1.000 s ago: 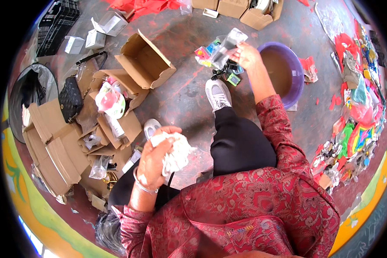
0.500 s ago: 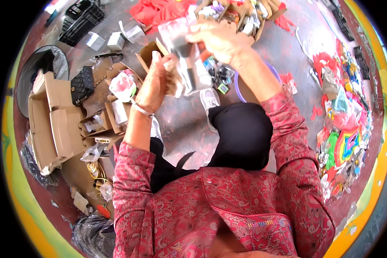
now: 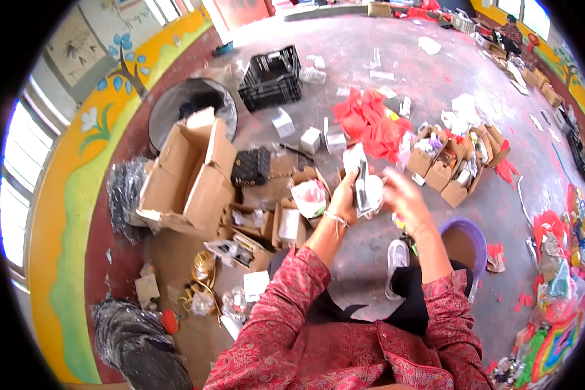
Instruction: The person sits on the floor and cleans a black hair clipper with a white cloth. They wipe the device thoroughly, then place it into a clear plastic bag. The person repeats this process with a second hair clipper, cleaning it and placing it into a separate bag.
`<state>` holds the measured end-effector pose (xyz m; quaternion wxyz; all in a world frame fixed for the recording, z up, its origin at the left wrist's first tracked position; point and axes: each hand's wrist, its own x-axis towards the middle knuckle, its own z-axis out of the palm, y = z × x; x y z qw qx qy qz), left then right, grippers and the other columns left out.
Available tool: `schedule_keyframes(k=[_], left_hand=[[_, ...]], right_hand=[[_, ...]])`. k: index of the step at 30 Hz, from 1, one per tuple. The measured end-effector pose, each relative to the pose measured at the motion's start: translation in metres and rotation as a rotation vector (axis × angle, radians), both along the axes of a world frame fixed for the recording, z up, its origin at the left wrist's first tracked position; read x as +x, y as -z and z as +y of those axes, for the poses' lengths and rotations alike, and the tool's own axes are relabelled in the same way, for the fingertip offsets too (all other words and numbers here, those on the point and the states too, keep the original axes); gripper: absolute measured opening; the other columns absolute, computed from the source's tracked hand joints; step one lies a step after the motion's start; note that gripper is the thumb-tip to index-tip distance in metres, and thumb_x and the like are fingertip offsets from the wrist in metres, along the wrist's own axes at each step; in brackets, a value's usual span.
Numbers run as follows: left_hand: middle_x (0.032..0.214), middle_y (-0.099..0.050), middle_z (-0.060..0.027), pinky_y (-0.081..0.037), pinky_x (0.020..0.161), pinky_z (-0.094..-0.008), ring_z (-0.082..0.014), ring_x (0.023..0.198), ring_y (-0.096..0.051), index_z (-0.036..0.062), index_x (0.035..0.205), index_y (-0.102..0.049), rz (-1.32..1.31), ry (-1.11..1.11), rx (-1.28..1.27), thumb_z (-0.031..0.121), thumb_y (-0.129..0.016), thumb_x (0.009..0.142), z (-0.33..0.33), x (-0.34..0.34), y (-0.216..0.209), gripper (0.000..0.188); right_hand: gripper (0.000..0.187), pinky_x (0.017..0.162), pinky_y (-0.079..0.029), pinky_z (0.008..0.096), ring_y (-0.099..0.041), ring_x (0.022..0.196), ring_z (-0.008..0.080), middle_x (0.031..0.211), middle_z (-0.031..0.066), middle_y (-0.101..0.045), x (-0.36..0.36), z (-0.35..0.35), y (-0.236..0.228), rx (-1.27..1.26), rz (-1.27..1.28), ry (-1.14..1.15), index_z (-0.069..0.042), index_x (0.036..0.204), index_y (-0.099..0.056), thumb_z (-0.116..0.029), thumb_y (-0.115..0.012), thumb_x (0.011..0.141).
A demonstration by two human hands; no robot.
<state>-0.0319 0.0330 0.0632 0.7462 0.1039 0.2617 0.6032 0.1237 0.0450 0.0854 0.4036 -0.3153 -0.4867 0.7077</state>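
Note:
Upright in my left hand is a clear plastic packet with something dark and whitish inside; its kind I cannot make out. My fingers wrap round its left side. On the other side, close to the packet, my right hand is blurred by motion, and whether its fingertips touch the plastic does not show. A pink and white bundle in clear wrap sits in a carton just left of my left wrist. The purple-rimmed tub stands right of my right forearm.
Opened cartons and a black quilted handbag lie at left. Farther off are a black crate, small white boxes, red cloth and filled cartons. Colourful scraps heap up at right.
My view has tilted up, showing more of the far floor. Both hands gripped the packet before; now my left hand keeps it, and my right hand is moving at its right side.

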Motion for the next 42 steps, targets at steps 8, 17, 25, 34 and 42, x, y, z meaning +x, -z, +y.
schedule_keyframes(k=[8,17,25,34,42], left_hand=[[0.095,-0.063,-0.0130,-0.050,0.076,-0.0399,-0.0260,0.082,-0.062,0.0030,0.090,-0.058,-0.156,0.013,0.092,0.036,-0.045,0.091,-0.011,-0.011,0.000,0.036],[0.110,-0.058,-0.0143,-0.044,0.088,-0.0468,-0.0293,0.098,-0.057,0.0046,0.097,-0.055,-0.018,0.028,0.121,0.039,-0.044,0.090,-0.017,-0.017,-0.011,0.037],[0.093,-0.063,-0.0144,-0.052,0.061,-0.0347,-0.0215,0.068,-0.060,0.0040,0.103,-0.051,0.356,-0.017,0.123,0.028,-0.046,0.092,-0.028,-0.016,-0.016,0.027],[0.114,-0.053,-0.0065,-0.039,0.090,-0.0297,-0.0170,0.106,-0.050,0.0010,0.120,-0.043,0.687,0.076,0.495,0.002,-0.058,0.075,-0.037,-0.002,-0.001,0.047],[0.116,-0.053,-0.0101,-0.050,0.084,-0.0378,-0.0226,0.106,-0.054,0.0005,0.119,-0.045,0.306,0.236,0.301,-0.009,-0.058,0.071,-0.042,-0.019,-0.014,0.051]], right_hand=[[0.047,0.076,-0.048,0.0296,-0.060,0.087,0.0199,0.104,0.0115,-0.060,-0.012,-0.013,0.010,0.500,-0.425,0.038,-0.004,0.126,-0.044,-0.014,-0.058,0.082],[0.016,0.058,-0.045,0.0336,-0.060,0.064,0.0227,0.076,0.0136,-0.059,-0.012,-0.007,0.020,0.788,-0.675,0.367,0.000,0.088,-0.058,-0.014,-0.058,0.078],[0.019,0.067,-0.046,0.0319,-0.060,0.076,0.0194,0.084,0.0112,-0.062,0.025,0.006,-0.033,0.554,-0.295,0.714,0.002,0.093,-0.057,-0.009,-0.054,0.078],[0.026,0.085,-0.042,0.0361,-0.054,0.097,0.0255,0.104,0.0078,-0.059,-0.023,-0.004,-0.005,1.380,-0.694,0.281,-0.007,0.099,-0.061,-0.008,-0.052,0.074],[0.021,0.070,-0.049,0.0279,-0.062,0.079,0.0188,0.086,0.0076,-0.064,0.025,0.009,-0.015,0.418,-0.125,-0.054,0.001,0.089,-0.061,0.005,-0.048,0.073]])
